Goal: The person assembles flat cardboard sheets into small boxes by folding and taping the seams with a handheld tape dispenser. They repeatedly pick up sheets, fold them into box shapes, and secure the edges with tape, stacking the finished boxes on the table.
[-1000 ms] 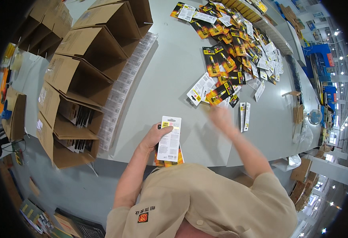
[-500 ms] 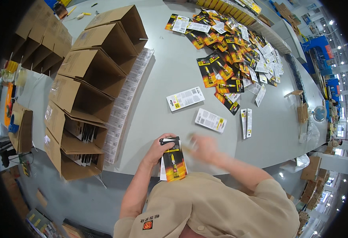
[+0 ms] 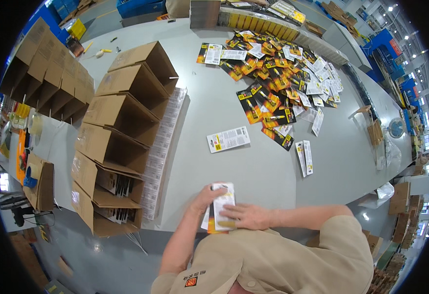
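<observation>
Close to my body, at the table's near edge, my left hand [image 3: 205,198] grips a small stack of flat blister cards [image 3: 223,198] by its upper left side. The top card shows its white printed back; black and orange fronts peep out underneath. My right hand [image 3: 246,216] holds the top card's lower right side, its fingers lying across the white back. Beyond my hands, a single white-backed blister card [image 3: 228,139] lies face down. Farther off spreads a big loose pile of blister cards [image 3: 278,78], some showing fronts with a yellow tube, others white backs.
A row of open cardboard boxes [image 3: 119,115] stands at left; the nearest ones contain upright cards. Beside them runs a long plastic-wrapped white stack [image 3: 163,161]. More boxes [image 3: 53,73] stand farther left. Two narrow white cards [image 3: 304,158] lie on the right.
The nearer white-backed card has left the table and now appears on top of the stack. My right hand has come in against the stack. The whole view has shifted slightly.
</observation>
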Motion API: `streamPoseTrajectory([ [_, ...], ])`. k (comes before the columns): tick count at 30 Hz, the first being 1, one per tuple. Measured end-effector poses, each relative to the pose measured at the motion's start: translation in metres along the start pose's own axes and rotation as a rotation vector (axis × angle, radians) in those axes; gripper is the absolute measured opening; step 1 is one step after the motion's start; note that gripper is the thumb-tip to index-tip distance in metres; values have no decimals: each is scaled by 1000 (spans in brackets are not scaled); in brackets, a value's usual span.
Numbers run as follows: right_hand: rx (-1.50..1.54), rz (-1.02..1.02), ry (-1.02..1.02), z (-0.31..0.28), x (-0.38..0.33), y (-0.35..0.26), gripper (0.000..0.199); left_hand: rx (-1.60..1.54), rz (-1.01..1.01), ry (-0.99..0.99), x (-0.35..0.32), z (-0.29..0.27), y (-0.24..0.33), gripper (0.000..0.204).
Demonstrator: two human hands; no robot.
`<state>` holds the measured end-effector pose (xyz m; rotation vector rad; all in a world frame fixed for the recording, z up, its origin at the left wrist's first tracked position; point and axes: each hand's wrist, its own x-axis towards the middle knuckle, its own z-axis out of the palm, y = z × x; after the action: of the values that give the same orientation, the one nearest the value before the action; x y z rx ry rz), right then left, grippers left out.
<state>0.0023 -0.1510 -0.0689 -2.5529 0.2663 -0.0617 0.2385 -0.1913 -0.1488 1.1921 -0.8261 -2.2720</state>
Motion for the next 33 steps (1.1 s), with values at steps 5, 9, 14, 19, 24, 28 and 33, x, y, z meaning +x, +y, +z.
streamPoseTrajectory([
  [5, -335, 530, 368, -33, 9, 122, 68, -154, -33, 6, -7, 3, 4, 45],
  [9, -252, 732, 171, -54, 21, 198, 49, -305, -52, 67, -22, -11, 5, 38],
  [14, 644, 794, 222, -34, 44, 79, 26, -384, -99, 122, -12, -15, 0, 33],
  [19, -261, 1199, 421, -82, 19, 165, 68, -194, 35, 93, -2, -4, -3, 38],
  [24, -138, 1255, 597, -68, -3, 299, 42, -185, 40, 104, -15, -11, 2, 42],
  [28, 1020, 798, 573, -6, 4, 174, 34, -315, 30, 58, -20, -15, 4, 36],
  [33, 1584, 1140, 554, -1, 36, 12, 62, -34, 32, 76, -17, 2, 11, 39],
])
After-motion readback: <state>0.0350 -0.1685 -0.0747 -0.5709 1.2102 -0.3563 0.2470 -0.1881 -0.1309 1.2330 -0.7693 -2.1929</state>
